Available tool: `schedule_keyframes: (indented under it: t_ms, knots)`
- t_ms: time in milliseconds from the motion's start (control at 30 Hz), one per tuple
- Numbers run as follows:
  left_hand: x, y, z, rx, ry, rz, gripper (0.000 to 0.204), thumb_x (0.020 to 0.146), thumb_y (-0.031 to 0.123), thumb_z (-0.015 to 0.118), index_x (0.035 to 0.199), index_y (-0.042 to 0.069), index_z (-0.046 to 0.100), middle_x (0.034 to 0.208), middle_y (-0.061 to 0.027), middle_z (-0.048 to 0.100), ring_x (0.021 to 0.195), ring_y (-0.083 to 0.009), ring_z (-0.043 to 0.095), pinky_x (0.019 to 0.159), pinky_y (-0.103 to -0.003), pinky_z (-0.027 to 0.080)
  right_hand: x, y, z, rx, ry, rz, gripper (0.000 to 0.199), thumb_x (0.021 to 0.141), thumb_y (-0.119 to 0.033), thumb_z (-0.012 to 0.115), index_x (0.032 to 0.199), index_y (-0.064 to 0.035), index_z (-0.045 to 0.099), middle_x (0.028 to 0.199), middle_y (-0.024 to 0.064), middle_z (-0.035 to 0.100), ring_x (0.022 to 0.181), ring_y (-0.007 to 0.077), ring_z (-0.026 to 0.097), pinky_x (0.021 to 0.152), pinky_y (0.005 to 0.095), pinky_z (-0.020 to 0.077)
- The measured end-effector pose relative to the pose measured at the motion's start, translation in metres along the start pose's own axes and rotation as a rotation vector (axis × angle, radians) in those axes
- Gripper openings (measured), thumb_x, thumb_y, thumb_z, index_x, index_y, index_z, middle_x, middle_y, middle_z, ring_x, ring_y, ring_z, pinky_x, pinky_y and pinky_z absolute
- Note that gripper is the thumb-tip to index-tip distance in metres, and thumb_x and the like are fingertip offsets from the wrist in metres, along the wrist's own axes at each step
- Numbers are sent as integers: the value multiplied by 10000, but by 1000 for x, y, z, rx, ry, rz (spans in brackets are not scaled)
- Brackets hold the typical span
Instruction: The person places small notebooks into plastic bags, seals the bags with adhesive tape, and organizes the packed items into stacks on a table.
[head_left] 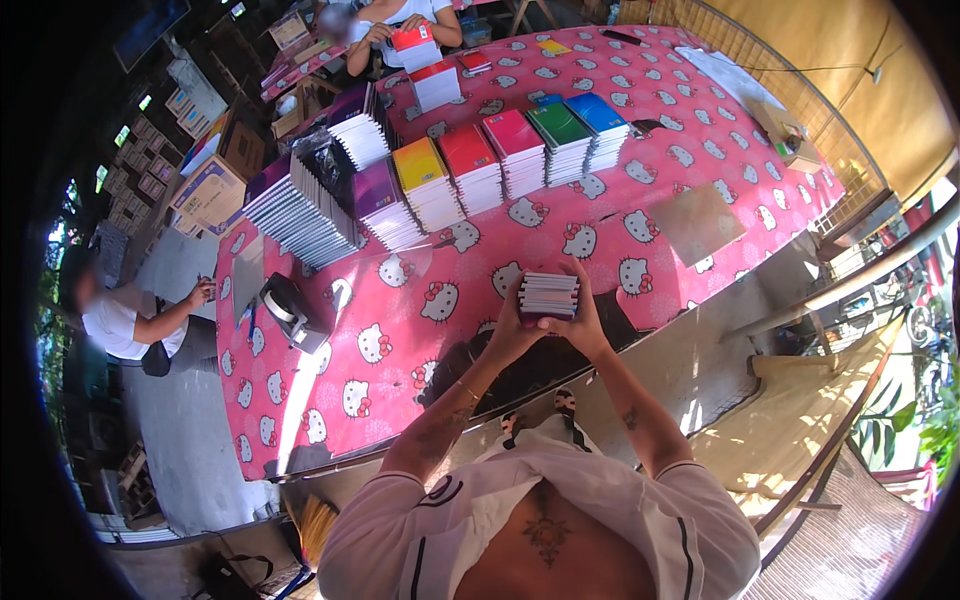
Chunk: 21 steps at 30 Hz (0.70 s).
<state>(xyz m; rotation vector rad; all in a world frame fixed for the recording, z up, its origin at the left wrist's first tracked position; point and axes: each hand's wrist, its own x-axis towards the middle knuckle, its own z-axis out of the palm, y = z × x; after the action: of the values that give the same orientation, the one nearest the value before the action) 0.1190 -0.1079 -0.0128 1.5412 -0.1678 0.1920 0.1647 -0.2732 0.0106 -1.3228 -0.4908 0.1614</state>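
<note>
Between my two hands, over the near edge of the table, is a small stack of notebooks (549, 294) with their white page edges showing. My left hand (511, 326) is wrapped round its left side and my right hand (587, 322) round its right, thumbs at the near end. The covers are mostly hidden. Beyond my hands stand neat stacks of notebooks in a row: purple (381, 196), yellow (421, 165), red (467, 150), pink (513, 137), green (558, 126) and blue (597, 115).
A pink patterned cloth covers the table (440, 300). Taller notebook stacks (300, 215) and a black tape dispenser (294, 312) are at the left. A brown board (697, 224) lies at the right. One person (405, 30) handles red notebooks across the table; another (140, 318) is at the left.
</note>
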Motion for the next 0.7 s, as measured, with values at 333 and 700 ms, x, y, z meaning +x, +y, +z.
schedule_keyframes:
  t_ms: [333, 700]
  knots:
    - [5, -8, 6, 34, 2, -72, 782, 726, 190, 860, 1324, 29, 381, 1279, -161, 524, 1212, -234, 542, 988, -372, 465, -1, 14, -7, -70, 2, -15, 891, 632, -229, 954, 1301, -48, 394, 1220, 127, 571, 1152, 239, 584, 983, 380, 486]
    - [25, 108, 31, 1262, -184, 293, 1131, 752, 510, 794, 1537, -50, 203, 1543, -302, 309, 1463, -401, 290, 1176, -560, 236, 7, 23, -23, -235, -37, -44, 801, 632, -205, 925, 1247, -37, 440, 1122, 153, 638, 1033, 245, 654, 881, 379, 524]
